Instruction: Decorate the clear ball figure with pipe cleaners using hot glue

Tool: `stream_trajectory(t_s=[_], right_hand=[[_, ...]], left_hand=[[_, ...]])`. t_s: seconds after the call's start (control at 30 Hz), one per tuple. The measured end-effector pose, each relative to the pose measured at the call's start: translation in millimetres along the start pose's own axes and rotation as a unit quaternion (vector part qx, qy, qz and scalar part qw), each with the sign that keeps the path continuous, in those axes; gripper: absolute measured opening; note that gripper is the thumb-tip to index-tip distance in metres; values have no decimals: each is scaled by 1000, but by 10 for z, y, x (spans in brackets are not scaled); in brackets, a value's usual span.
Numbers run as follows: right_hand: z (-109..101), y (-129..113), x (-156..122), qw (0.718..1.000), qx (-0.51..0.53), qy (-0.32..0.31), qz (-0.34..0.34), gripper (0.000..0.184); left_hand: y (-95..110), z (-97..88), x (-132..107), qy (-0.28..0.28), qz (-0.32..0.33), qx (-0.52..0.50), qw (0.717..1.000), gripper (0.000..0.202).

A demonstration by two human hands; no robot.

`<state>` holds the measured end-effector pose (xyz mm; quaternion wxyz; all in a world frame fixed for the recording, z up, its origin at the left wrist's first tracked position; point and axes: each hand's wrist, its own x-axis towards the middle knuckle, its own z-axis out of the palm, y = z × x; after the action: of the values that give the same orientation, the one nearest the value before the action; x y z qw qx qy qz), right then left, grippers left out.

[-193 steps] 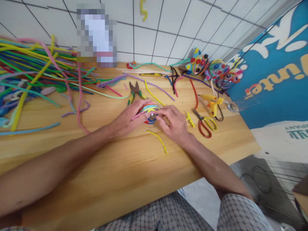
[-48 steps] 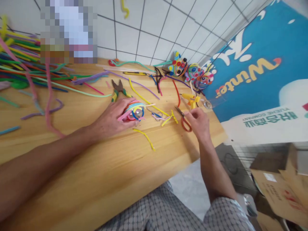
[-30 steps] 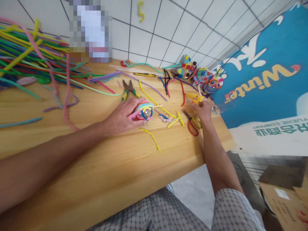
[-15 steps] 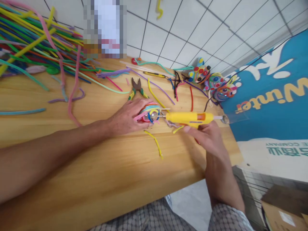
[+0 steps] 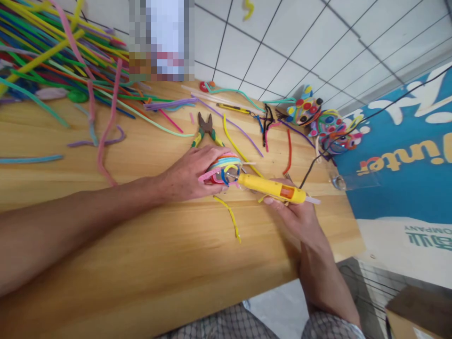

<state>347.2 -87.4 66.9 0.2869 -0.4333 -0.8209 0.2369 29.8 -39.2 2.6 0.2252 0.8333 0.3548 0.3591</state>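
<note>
My left hand point(image 5: 192, 175) is closed around a small round craft piece point(image 5: 226, 162) wrapped in bands of coloured pipe cleaner, pink, light blue, yellow and dark blue. Its wrapped side faces right. In my right hand point(image 5: 294, 212) is a yellow hot glue gun point(image 5: 270, 187) with a clear glue stick poking from its back end. The gun's metal nozzle reaches the right side of the craft piece, at or very near its surface. Pliers point(image 5: 205, 129) with green and yellow handles lie just beyond my left hand.
A heap of pipe cleaners point(image 5: 70, 56) covers the back left of the wooden table point(image 5: 141, 263). Finished-looking colourful figures point(image 5: 305, 108) stand at the back right, near a blue printed board point(image 5: 413, 155). A yellow cutter knife point(image 5: 233, 108) lies at the back. The gun's black cord point(image 5: 383, 110) runs upward right.
The glue gun has tilted, its back end dropping lower, and its nozzle has come closer in on the craft piece. My left hand keeps its hold. The whole view has shifted slightly.
</note>
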Motion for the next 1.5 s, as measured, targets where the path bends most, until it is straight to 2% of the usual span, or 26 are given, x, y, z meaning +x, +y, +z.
stream_trajectory(t_s=[0.33, 1.5], right_hand=[[57, -22, -16, 998, -52, 2, -29, 20], [60, -63, 7, 994, -76, 15, -82, 19]], left_hand=[[3, -4, 0, -8, -17, 0, 1000, 72], [8, 3, -4, 12, 20, 32, 999, 72]])
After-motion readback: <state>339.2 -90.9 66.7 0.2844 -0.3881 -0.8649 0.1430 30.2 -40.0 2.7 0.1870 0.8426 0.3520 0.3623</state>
